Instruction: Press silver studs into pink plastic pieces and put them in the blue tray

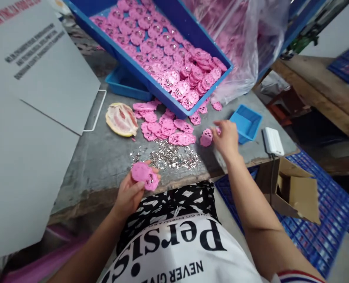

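Observation:
My left hand [130, 194] is closed around a pink openwork plastic piece [144, 175] with shiny bits on its lower right end, near the front table edge. My right hand [226, 139] is beside the small blue tray [252, 135], its thumb and finger bent around a pink plastic piece [218, 130], partly hidden by them. Another pink piece [206, 138] lies just left of those fingertips. Between my hands, small silvery metal bits [174, 155] are scattered on the table. Behind them lies a loose heap of pink pieces [162, 127].
A large blue crate [202, 104] of pink pieces leans over the table, above another blue tray [127, 87]. A cut citrus fruit [121, 120] lies left. A white device [273, 141] sits right, above an open cardboard box [301, 196]. A white carton [29, 137] stands left.

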A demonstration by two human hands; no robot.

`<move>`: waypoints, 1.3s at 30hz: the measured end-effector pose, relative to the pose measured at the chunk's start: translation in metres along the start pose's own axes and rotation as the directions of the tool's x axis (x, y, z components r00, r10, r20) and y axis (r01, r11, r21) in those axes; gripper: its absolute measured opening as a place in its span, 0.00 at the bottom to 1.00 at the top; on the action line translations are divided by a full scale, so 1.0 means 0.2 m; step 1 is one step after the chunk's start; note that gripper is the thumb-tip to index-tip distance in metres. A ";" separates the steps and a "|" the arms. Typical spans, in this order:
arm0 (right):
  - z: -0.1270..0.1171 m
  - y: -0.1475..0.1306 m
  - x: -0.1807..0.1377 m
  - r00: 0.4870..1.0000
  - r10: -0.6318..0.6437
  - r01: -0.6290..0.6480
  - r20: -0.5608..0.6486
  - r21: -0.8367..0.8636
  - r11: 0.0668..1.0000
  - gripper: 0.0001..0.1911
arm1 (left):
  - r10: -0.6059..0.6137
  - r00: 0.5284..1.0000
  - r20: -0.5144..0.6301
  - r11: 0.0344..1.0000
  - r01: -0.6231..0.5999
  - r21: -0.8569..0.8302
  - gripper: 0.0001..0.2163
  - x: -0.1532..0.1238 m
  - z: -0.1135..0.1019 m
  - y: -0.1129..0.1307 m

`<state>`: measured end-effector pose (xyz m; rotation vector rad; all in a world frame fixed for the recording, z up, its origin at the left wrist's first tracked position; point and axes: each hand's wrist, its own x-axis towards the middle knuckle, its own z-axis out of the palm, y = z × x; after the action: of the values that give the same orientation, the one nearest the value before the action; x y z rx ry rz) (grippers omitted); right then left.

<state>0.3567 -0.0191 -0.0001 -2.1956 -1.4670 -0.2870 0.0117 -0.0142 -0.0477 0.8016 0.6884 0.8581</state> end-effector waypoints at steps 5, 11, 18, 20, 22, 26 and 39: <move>-0.10 0.36 0.01 0.973 0.224 -0.207 0.047 -0.243 0.948 0.19 | 0.042 0.999 -0.025 0.999 -0.042 0.021 0.28 0.01 0.03 -0.03; -0.09 0.46 -0.09 0.985 0.170 -0.165 0.006 -0.206 0.965 0.19 | 0.037 0.998 0.050 0.999 -0.036 -0.023 0.31 0.03 0.02 -0.04; -0.07 0.28 -0.11 0.985 0.019 -0.017 -0.171 0.014 1.000 0.14 | 0.063 0.997 0.034 0.993 -0.059 -0.106 0.30 0.04 0.03 -0.03; -0.05 0.08 -0.17 0.987 -0.109 0.127 -0.117 0.163 0.978 0.11 | 0.050 0.998 0.029 0.986 -0.044 -0.161 0.30 0.03 0.04 -0.02; -0.01 -0.15 -0.24 0.958 -0.276 0.236 0.077 0.335 0.912 0.10 | 0.033 0.999 0.024 0.977 -0.028 -0.212 0.30 0.02 0.05 0.00; 0.08 -0.51 -0.37 0.832 -0.480 0.323 0.278 0.459 0.827 0.09 | 0.021 0.999 0.031 0.960 -0.012 -0.280 0.31 -0.01 0.06 0.05; 0.20 -0.74 -0.35 0.767 -0.530 0.425 0.362 0.332 0.842 0.10 | 0.078 0.993 -0.087 0.964 -0.097 -0.249 0.29 -0.10 -0.06 0.15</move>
<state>0.1911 -0.0104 -0.0241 -1.7252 -2.1942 0.2386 -0.0188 -0.0153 -0.0256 0.5750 0.5982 1.0385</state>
